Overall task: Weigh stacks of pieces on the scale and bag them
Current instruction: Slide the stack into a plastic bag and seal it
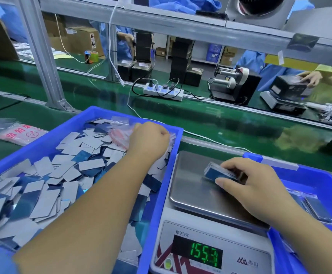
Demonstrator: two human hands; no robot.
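The scale (210, 224) in front of me showed 155.3 in green digits on its display (204, 257), with the characters 电子天平 printed above and a small mountain-shaped logo to the right of the readout. My right hand (258, 186) rested on the right part of the steel pan (189, 186), thumb and fingers closed around a stack (218, 173) of blue pieces that sat on the pan. My left hand (149, 141) reached into the far right corner of the left bin (161, 194), fingers curled onto a clear bag (119, 135) with red print; whether it truly gripped the bag I could not tell, since the fingertips were hidden. That blue bin was filled with loose pieces (48, 180), grey on one face and blue on the other, lying in a jumble. Beyond its left edge, on the green belt (210, 119), lay more bags (16, 133) with red characters and a circled 2; the rest of the print was too blurred to read. A second blue bin (323, 180) stood against the scale's right side and held clear bagged packs (311, 206). A white power strip (163, 91) lay across the belt.
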